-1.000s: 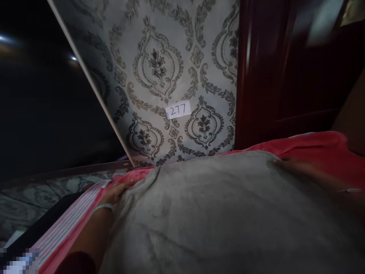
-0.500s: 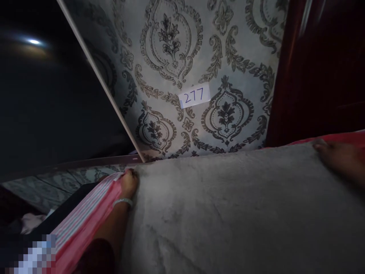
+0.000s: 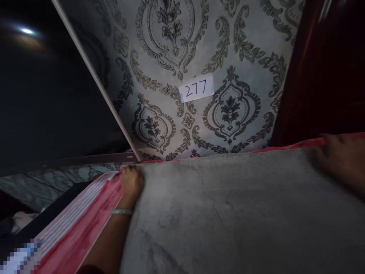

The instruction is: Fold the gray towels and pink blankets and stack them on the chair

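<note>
A grey plush blanket (image 3: 228, 213) lies spread over a pink cloth with striped edging (image 3: 82, 213), which shows along the left side and as a thin strip at the far edge. At the blanket's far left corner is my left hand (image 3: 132, 182), its fingers curled down over the edge; a pale bangle is on that wrist. My right hand (image 3: 342, 160) rests at the far right edge of the blanket, partly blurred, with fingers stretched out and apart. The right side of that hand runs out of view.
Behind the blanket stands a patterned wall (image 3: 159, 91) with a paper label (image 3: 196, 88) reading 277. A large dark glossy panel (image 3: 51, 99) leans in on the left. Dark red wood (image 3: 327, 83) rises at the right. Pale crumpled cloth (image 3: 24, 221) lies at far left.
My right hand has let go of the blanket's edge and its fingers have spread. More pink cloth shows along the far edge. My left hand stays at the corner, turned slightly.
</note>
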Demonstrator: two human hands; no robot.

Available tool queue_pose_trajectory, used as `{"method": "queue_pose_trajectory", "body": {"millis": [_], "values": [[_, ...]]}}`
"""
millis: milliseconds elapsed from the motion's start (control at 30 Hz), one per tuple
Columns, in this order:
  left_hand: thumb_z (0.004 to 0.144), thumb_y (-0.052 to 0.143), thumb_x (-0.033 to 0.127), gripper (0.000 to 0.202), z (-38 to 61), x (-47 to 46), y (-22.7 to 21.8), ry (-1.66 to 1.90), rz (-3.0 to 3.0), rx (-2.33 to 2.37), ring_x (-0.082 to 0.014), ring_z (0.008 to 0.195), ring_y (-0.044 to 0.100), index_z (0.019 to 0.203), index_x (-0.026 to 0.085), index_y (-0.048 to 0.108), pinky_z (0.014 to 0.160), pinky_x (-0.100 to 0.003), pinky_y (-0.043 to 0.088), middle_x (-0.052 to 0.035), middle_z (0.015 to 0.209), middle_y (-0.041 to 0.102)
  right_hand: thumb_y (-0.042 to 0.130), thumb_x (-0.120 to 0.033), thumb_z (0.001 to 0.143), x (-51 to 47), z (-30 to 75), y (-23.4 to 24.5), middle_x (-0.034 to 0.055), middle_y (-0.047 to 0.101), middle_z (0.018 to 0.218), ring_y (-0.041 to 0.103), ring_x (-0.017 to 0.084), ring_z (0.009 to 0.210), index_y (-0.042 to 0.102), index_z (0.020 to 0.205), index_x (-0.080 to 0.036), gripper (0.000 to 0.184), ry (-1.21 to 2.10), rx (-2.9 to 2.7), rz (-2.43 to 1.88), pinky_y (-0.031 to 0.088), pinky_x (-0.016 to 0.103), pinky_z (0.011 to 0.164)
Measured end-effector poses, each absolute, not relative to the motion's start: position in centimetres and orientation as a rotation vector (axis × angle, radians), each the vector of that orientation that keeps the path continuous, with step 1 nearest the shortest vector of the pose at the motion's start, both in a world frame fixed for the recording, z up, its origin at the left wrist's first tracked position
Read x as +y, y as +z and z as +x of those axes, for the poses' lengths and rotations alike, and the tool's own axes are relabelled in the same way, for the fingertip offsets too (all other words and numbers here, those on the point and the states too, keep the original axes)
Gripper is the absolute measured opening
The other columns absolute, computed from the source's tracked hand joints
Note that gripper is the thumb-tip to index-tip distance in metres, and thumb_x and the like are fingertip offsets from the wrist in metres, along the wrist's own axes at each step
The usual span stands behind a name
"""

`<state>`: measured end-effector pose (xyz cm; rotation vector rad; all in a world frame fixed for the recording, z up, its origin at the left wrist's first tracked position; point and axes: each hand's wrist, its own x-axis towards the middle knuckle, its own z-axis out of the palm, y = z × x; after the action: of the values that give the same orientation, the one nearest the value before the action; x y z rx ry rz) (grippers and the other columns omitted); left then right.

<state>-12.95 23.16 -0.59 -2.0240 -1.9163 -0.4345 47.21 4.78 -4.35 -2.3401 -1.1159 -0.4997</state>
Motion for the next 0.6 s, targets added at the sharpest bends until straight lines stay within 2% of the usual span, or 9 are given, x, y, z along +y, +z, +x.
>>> {"method": "queue_pose_trajectory", "body": {"millis": [33, 100, 167, 233, 267, 333, 433, 533, 600], "values": [[0.093, 0.042, 0.027, 0.041, -11.0, 22.2, -0.6, -0.43, -2.146, -1.761, -0.0366, 0.121, 0.059, 0.117, 0.004, 0.066, 0.104, -0.048, 0.045, -0.0267, 0.122, 0.066, 0.024, -0.059, 0.096, 4.9, 44.7, -3.6, 0.0321, 0.054, 0.137, 0.049, 0.044, 0.127, 0.052, 0.144, -0.003, 0.079, -0.534, -1.254, -2.242, 0.044, 0.059, 0.095], [0.097, 0.043, 0.039, 0.048, -6.8, 20.1, -1.0, -0.442, -2.525, -1.41, -0.0329, 0.129, 0.055, 0.129, 0.009, 0.063, 0.112, -0.047, 0.041, -0.0214, 0.134, 0.063, 0.029, -0.059, 0.097, 5.2, 39.0, -3.0, 0.0239, 0.05, 0.147, 0.046, 0.035, 0.136, 0.047, 0.15, -0.008, 0.076, -0.425, -1.631, -1.94, 0.038, 0.052, 0.111], [0.097, 0.046, 0.053, 0.061, -3.3, 18.3, -2.2, -0.342, -2.905, -0.941, -0.0301, 0.145, 0.04, 0.147, 0.019, 0.05, 0.122, -0.048, 0.03, -0.0137, 0.156, 0.047, 0.035, -0.065, 0.098, 5.6, 33.6, -3.8, 0.0095, 0.035, 0.162, 0.035, 0.029, 0.147, 0.04, 0.157, -0.025, 0.072, -0.147, -2.117, -1.651, 0.034, 0.048, 0.118], [0.097, 0.044, 0.06, 0.065, -1.5, 17.7, -3.5, -0.202, -3.074, -0.693, -0.0285, 0.154, 0.025, 0.156, 0.031, 0.037, 0.126, -0.053, 0.02, -0.0055, 0.166, 0.032, 0.037, -0.068, 0.098, 6.2, 30.2, -5.1, -0.001, 0.03, 0.165, 0.025, 0.029, 0.152, 0.034, 0.158, -0.039, 0.067, 0.089, -2.512, -1.414, 0.025, 0.055, 0.122], [0.098, 0.042, 0.06, 0.064, -1.4, 18.0, -4.0, -0.163, -3.086, -0.712, -0.0285, 0.155, 0.02, 0.157, 0.035, 0.034, 0.126, -0.055, 0.016, -0.0037, 0.168, 0.028, 0.037, -0.067, 0.098, 6.7, 29.7, -5.8, -0.0026, 0.03, 0.165, 0.022, 0.029, 0.153, 0.032, 0.159, -0.041, 0.066, 0.129, -2.561, -1.402, 0.02, 0.057, 0.123], [0.101, 0.04, 0.055, 0.061, -2.6, 19.5, -4.7, -0.162, -3.0, -0.98, -0.0302, 0.156, 0.019, 0.157, 0.033, 0.035, 0.126, -0.059, 0.014, -0.0058, 0.167, 0.027, 0.033, -0.064, 0.099, 7.9, 31.3, -6.8, 0.0006, 0.03, 0.165, 0.02, 0.03, 0.153, 0.033, 0.159, -0.037, 0.065, 0.073, -2.443, -1.589, 0.015, 0.061, 0.123], [0.101, 0.046, 0.043, 0.057, -6.6, 22.2, -4.4, -0.243, -2.741, -1.473, -0.0367, 0.152, 0.027, 0.153, 0.022, 0.044, 0.124, -0.062, 0.018, -0.0144, 0.163, 0.035, 0.032, -0.059, 0.097, 8.7, 38.3, -7.9, 0.0117, 0.037, 0.16, 0.03, 0.036, 0.149, 0.044, 0.155, -0.025, 0.068, -0.067, -2.05, -2.041, 0.02, 0.066, 0.119], [0.098, 0.054, 0.03, 0.052, -11.1, 22.6, -3.0, -0.285, -2.594, -1.677, -0.0389, 0.15, 0.03, 0.148, 0.018, 0.051, 0.122, -0.061, 0.022, -0.0169, 0.16, 0.04, 0.033, -0.057, 0.095, 6.8, 47.3, -9.2, 0.0176, 0.046, 0.153, 0.037, 0.043, 0.144, 0.058, 0.142, -0.02, 0.065, -0.181, -1.745, -2.215, 0.02, 0.072, 0.115], [0.097, 0.055, 0.025, 0.051, -13.9, 21.4, -1.6, -0.245, -2.564, -1.755, -0.0399, 0.149, 0.031, 0.147, 0.016, 0.051, 0.12, -0.064, 0.024, -0.0178, 0.159, 0.04, 0.038, -0.062, 0.091, 4.1, 52.4, -10.2, 0.0215, 0.052, 0.146, 0.043, 0.049, 0.136, 0.065, 0.13, -0.022, 0.062, -0.214, -1.583, -2.213, 0.026, 0.077, 0.108]]}}
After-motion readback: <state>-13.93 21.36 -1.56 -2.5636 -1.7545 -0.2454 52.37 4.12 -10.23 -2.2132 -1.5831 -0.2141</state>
